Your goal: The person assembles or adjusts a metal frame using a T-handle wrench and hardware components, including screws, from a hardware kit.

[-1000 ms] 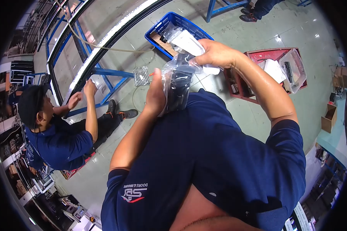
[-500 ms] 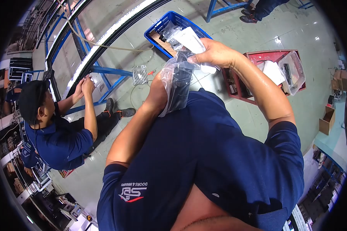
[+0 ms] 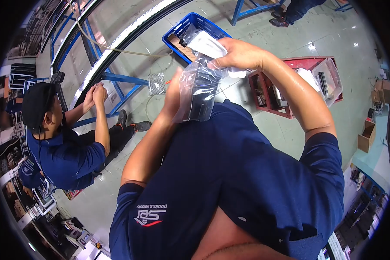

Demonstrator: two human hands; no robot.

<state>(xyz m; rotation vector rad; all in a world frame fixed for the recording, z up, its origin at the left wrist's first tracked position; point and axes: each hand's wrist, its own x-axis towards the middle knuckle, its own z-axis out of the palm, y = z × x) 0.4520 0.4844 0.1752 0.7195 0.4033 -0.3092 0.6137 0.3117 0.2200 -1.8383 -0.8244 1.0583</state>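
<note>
In front of my chest is a clear plastic bag (image 3: 202,93) with a dark, long piece inside. My right hand (image 3: 242,54) is closed at its upper end, thumb on the plastic, with a white plastic-wrapped piece (image 3: 207,44) jutting out beside the fingers. From the left, my left hand (image 3: 172,96) supports the bag's side; most of its fingers are hidden behind the plastic. More white material (image 3: 236,73) shows below my right palm.
Beyond my hands, a blue basket (image 3: 223,32) stands on the floor. To the right is a red metal crate (image 3: 271,104) with a clear plastic bin (image 3: 331,82). A co-worker (image 3: 65,143) sits at left by a long frame (image 3: 117,45) on blue stands (image 3: 125,79).
The bag's lower end has risen and tilted slightly. My left hand has shifted a little left and up, and the white piece has turned to lie flatter by my right hand.
</note>
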